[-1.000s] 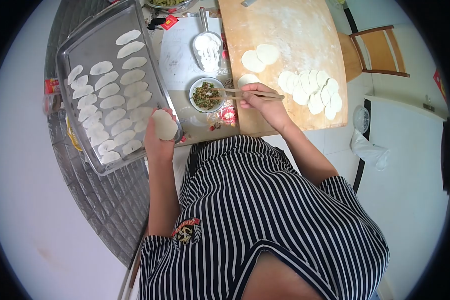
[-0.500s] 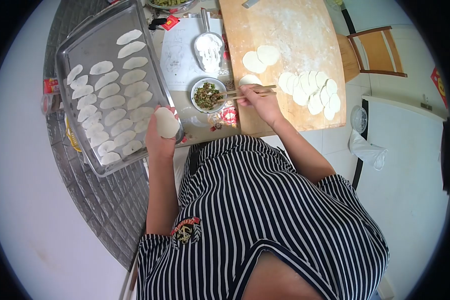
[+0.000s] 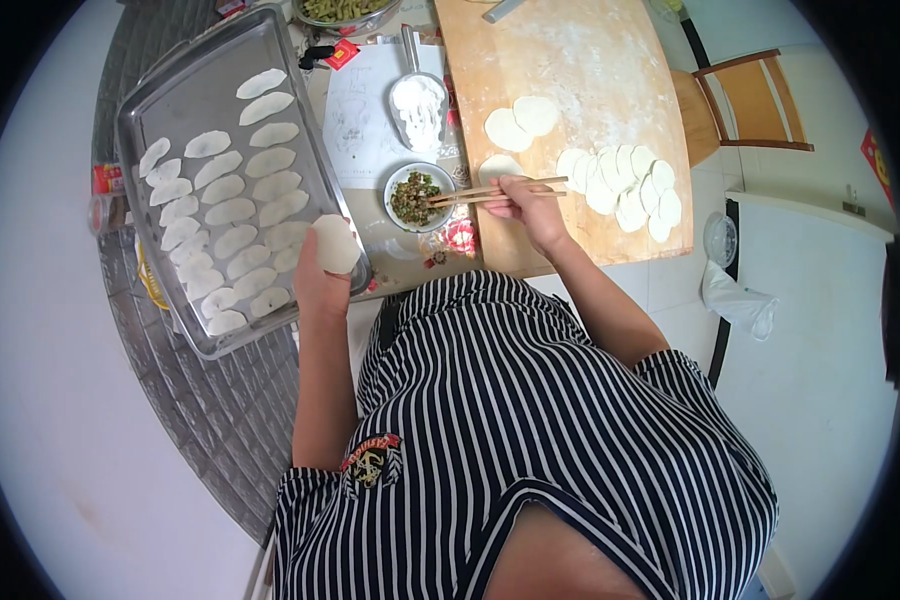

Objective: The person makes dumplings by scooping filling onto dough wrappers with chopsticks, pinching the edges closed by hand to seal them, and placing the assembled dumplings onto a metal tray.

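Observation:
A round dumpling wrapper (image 3: pixel 336 245) lies across the palm and fingers of my left hand (image 3: pixel 320 285), beside the near right edge of the metal tray (image 3: pixel 195 75). Rows of folded dumplings (image 3: pixel 230 212) rest on that tray. My right hand (image 3: pixel 532 212) is closed around a pair of chopsticks (image 3: pixel 470 197). Their tips are in the chopped green and brown filling (image 3: pixel 411 197) inside a small white bowl (image 3: pixel 419 226). One loose wrapper (image 3: pixel 497 168) sits on the wooden board just beyond my right hand.
Overlapping wrappers (image 3: pixel 625 180) and two more wrappers (image 3: pixel 522 122) lie on the floured wooden board (image 3: pixel 590 60). A metal scoop of white flour (image 3: pixel 417 105) rests on a paper sheet (image 3: pixel 355 130). At the back stands a bowl of green pieces (image 3: pixel 345 10); a wooden chair (image 3: pixel 755 103) is at right.
The chopsticks' tips have drawn closer together in the filling, and my right hand has shifted slightly to the right. My left hand stays nearly in place with the wrapper.

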A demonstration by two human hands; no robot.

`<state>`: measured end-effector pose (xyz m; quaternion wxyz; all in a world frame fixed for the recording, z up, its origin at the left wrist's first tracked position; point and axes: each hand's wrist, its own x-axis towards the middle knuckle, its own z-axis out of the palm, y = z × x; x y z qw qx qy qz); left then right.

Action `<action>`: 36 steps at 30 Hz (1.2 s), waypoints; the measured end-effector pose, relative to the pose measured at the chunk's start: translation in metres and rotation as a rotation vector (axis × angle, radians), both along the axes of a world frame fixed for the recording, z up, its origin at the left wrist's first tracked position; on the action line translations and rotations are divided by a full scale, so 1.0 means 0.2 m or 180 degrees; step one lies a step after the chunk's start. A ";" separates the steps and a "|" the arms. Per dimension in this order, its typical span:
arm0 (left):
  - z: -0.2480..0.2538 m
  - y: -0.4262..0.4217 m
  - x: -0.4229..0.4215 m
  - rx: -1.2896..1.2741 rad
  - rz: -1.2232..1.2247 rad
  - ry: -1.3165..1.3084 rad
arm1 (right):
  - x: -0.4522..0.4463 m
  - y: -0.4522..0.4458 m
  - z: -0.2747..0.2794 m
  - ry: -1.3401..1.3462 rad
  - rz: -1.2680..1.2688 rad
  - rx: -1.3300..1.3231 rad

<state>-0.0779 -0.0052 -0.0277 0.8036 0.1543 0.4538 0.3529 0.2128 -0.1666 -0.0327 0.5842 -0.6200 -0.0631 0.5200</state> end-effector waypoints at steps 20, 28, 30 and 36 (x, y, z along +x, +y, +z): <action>0.21 0.00 0.33 -0.0565 -0.0668 -0.1172 | -0.10 0.06 0.51 -0.0225 0.0169 0.0547; 0.25 0.00 0.35 -0.0730 -0.0777 -0.1444 | -0.13 0.11 0.49 0.0043 0.0097 0.0699; 0.25 0.01 0.35 -0.0714 -0.0702 -0.1352 | -0.14 0.11 0.48 0.0072 0.0064 0.0665; 0.24 0.03 0.32 -0.0703 -0.0577 -0.1317 | -0.10 0.08 0.52 -0.0034 0.0147 0.0660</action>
